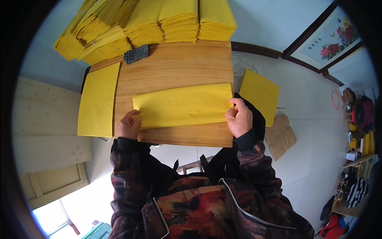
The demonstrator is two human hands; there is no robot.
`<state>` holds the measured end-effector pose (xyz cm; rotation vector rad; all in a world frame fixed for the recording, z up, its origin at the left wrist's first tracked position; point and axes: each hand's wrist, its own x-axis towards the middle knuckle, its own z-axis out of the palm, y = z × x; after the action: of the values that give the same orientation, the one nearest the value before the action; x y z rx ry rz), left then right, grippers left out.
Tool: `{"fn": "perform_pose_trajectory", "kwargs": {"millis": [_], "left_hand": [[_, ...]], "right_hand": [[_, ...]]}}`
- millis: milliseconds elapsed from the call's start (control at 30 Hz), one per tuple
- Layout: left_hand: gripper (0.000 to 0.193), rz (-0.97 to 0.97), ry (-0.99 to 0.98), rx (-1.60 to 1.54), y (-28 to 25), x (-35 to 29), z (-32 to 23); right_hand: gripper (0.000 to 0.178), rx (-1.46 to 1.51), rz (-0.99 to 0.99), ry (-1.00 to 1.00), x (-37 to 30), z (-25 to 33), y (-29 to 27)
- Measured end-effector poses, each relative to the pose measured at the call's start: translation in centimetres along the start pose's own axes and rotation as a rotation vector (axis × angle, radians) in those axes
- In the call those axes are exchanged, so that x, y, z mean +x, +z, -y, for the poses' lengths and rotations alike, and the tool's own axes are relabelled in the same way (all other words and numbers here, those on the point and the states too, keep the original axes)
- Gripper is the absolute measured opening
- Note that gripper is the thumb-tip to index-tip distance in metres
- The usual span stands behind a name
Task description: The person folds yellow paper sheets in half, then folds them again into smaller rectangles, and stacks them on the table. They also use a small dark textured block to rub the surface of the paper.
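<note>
A yellow sheet (183, 106), folded into a long rectangle, lies across the near part of the wooden table (179, 65). It looks like paper or thin cloth; I cannot tell which. My left hand (128, 124) pinches its left end between thumb and fingers. At the opposite end, by the table's right edge, my right hand (240, 119) grips the corner with curled fingers. A flat yellow piece (98, 101), wider than the folded one, rests along the left side of the table, apart from my left hand.
Several tall stacks of folded yellow sheets (179, 22) line the table's far edge. Just in front sits a dark grey bumpy block (136, 54). On the floor at right are a yellow slab-like pile (259, 95) and crumpled brown paper (281, 136). Shelves with bags (358, 159) stand far right.
</note>
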<state>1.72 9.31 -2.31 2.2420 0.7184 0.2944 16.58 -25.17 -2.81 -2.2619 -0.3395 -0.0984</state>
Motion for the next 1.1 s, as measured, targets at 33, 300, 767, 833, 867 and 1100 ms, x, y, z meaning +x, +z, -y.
{"fn": "perform_pose_trajectory", "kwargs": {"millis": [33, 300, 767, 833, 867, 1100], "left_hand": [[0.025, 0.01, 0.014, 0.006, 0.2, 0.1, -0.1], [0.026, -0.02, -0.055, 0.131, 0.1, -0.9, -2.2], [0.025, -0.053, -0.03, 0.176, 0.5, -0.9, -1.6], [0.025, -0.057, 0.0, 0.17, 0.4, -0.8, -1.5], [0.025, -0.058, -0.008, 0.192, 0.5, -0.7, -1.5], [0.028, -0.058, 0.049, 0.18, 0.5, -0.7, -0.9]], "right_hand": [[0.025, -0.006, -0.019, -0.017, 0.0, -0.1, 0.1], [0.026, -0.103, 0.063, -0.008, 0.0, 0.6, -0.4], [0.027, -0.363, 0.037, -0.512, 1.5, 3.0, -0.1], [0.022, -0.347, 0.056, -0.475, 1.8, 3.0, 0.3], [0.02, -0.355, 0.058, -0.455, 1.9, 3.0, 0.5], [0.035, -0.433, 0.02, -0.329, 1.9, 3.5, 1.8]]}}
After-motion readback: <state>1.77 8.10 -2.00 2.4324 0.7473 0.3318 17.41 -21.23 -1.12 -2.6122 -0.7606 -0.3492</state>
